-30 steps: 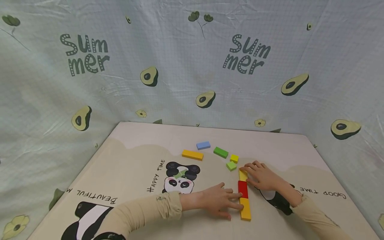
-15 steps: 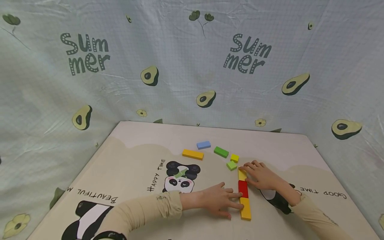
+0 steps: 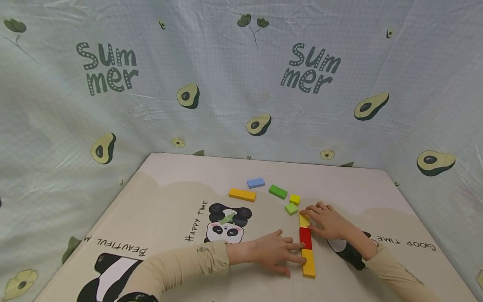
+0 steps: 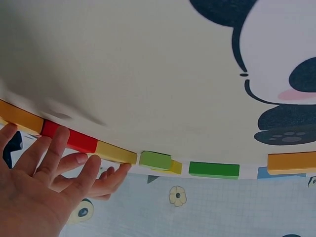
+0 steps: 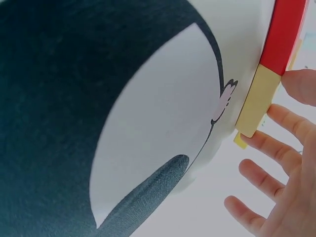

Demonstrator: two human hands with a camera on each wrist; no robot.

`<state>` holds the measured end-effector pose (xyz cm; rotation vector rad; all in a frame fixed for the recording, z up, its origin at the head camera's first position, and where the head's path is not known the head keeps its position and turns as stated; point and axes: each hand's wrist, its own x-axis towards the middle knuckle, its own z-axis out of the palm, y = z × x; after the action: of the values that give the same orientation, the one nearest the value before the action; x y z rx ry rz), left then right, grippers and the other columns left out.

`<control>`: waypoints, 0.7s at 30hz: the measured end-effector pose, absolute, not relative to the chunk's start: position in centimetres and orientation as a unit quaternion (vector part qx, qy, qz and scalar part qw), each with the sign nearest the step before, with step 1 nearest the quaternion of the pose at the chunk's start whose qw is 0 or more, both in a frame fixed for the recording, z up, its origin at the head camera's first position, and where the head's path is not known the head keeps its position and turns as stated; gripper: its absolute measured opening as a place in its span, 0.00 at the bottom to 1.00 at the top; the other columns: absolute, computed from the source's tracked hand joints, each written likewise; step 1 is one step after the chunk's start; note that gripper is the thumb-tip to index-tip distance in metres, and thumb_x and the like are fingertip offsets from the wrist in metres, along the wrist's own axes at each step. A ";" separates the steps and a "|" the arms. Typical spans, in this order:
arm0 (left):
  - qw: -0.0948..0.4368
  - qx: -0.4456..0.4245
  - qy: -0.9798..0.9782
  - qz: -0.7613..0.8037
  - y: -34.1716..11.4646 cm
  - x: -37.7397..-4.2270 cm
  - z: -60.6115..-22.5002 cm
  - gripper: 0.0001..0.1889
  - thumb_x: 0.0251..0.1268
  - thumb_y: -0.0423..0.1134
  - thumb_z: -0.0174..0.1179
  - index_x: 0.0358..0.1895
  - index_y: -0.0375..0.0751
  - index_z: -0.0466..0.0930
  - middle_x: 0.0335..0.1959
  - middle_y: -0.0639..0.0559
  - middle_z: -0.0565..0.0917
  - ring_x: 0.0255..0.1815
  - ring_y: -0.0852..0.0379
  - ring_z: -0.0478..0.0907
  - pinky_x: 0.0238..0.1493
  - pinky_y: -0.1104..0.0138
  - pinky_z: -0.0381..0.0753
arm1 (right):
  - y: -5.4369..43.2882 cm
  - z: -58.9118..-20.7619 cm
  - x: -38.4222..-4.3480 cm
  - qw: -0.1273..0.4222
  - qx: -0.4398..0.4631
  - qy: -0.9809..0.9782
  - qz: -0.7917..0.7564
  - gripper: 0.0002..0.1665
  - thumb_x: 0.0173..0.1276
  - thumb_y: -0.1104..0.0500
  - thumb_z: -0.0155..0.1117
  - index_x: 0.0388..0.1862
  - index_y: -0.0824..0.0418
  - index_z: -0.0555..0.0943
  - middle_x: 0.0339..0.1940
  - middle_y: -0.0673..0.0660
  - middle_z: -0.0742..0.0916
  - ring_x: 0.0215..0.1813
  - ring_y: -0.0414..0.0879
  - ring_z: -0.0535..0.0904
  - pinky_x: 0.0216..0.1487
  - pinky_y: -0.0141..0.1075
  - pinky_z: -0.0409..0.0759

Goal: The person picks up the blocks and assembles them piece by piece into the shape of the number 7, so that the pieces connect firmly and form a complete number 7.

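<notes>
Three blocks stand end to end in a row: an orange-yellow block (image 3: 308, 264) nearest, a red block (image 3: 305, 238) in the middle and a pale yellow block (image 3: 304, 220) farthest. My left hand (image 3: 273, 253) comes from the left with fingers spread, its fingertips touching the red and orange-yellow blocks. On the other side, my right hand (image 3: 332, 222) touches the pale yellow block. In the right wrist view its thumb (image 5: 300, 86) lies by the joint with the red block (image 5: 284, 37), and a fingertip is at the pale yellow block's (image 5: 259, 98) far end.
Beyond the row lie a light green block (image 3: 291, 209), a small yellow block (image 3: 294, 199), a dark green block (image 3: 278, 191), a blue block (image 3: 255, 183) and a long orange block (image 3: 242, 194). A printed cloth wall (image 3: 219, 126) rises behind the panda-patterned table (image 3: 170, 226).
Almost nothing differs. Both hands keep their places at the row, and the pale yellow and red blocks have shifted very slightly left.
</notes>
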<state>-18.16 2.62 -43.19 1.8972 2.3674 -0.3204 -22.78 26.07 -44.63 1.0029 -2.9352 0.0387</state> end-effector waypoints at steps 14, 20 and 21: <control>0.048 0.620 0.777 -0.102 2.6 -18.2 -43.4 0.29 0.62 0.61 0.43 0.66 0.65 0.54 0.69 0.57 0.58 0.63 0.59 0.64 0.62 0.56 0.65 | 26.2 -44.6 -23.3 -0.005 0.315 -0.949 0.029 0.26 0.55 0.51 0.63 0.54 0.51 0.72 0.51 0.53 0.78 0.49 0.48 0.67 0.50 0.49 0.70; 0.051 0.619 0.777 -0.104 2.6 -18.2 -43.3 0.28 0.62 0.61 0.42 0.67 0.65 0.54 0.69 0.57 0.58 0.64 0.58 0.63 0.62 0.56 0.64 | 26.0 -44.3 -24.1 0.005 0.318 -0.947 0.044 0.27 0.54 0.49 0.65 0.54 0.50 0.72 0.49 0.53 0.79 0.49 0.49 0.67 0.48 0.50 0.71; 0.051 0.619 0.777 -0.105 2.6 -18.2 -43.3 0.28 0.62 0.60 0.42 0.67 0.65 0.54 0.69 0.57 0.58 0.64 0.58 0.63 0.62 0.56 0.65 | 25.9 -44.1 -24.3 0.010 0.321 -0.946 0.047 0.27 0.54 0.49 0.65 0.54 0.50 0.73 0.49 0.53 0.79 0.49 0.49 0.67 0.48 0.50 0.71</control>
<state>-18.24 2.61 -43.31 1.8838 2.3648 -0.3183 -24.27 25.92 -44.13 1.0014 -2.9532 0.1456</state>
